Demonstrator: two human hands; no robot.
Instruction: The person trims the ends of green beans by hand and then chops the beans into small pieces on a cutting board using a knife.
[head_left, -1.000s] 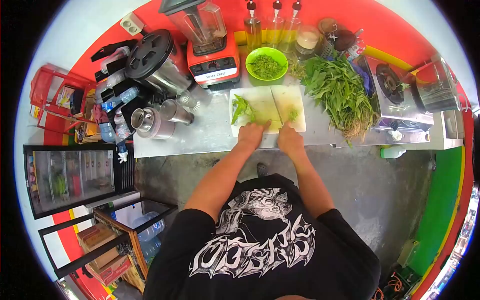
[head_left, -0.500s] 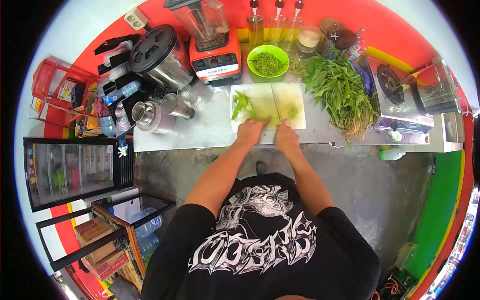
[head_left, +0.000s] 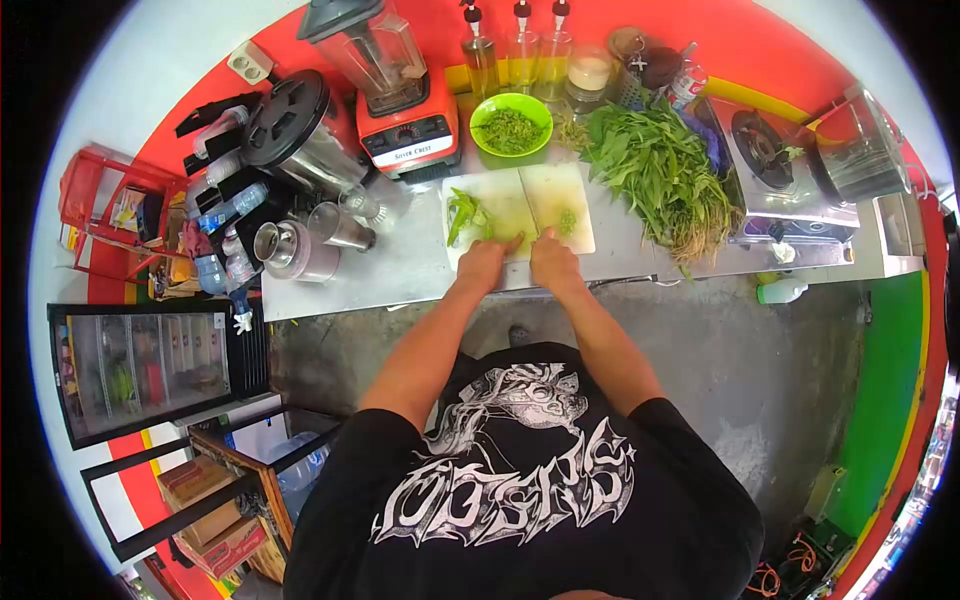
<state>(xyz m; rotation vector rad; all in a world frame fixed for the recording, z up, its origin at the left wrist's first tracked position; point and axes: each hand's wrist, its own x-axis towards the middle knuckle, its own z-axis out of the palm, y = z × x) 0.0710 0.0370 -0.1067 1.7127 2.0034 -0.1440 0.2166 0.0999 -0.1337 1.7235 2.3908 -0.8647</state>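
My right hand [head_left: 555, 264] is wrapped round the handle of a knife [head_left: 529, 200], whose blade lies across a white cutting board [head_left: 493, 183] and points away from me. Beside it, at the board's near edge, my left hand [head_left: 484, 264] is closed, with one digit reaching toward the blade; anything in its grip is hidden. Green leafy pieces [head_left: 465, 214] lie on the board's left part. To the right of the blade is a small heap of chopped greens [head_left: 567, 222]. Just behind the board stands a lime-green bowl [head_left: 515, 153] of chopped greens.
A large bunch of leafy greens [head_left: 655, 165] with roots lies right of the board, next to a gas stove [head_left: 790, 175]. A red blender [head_left: 408, 135] stands behind left. Metal and clear cups [head_left: 345, 225] stand on the left. Several pump bottles [head_left: 522, 60] line the wall.
The whole view has shifted, so the counter appears further left. Both hands stay at the board's near edge, and the knife keeps nearly the same place on it.
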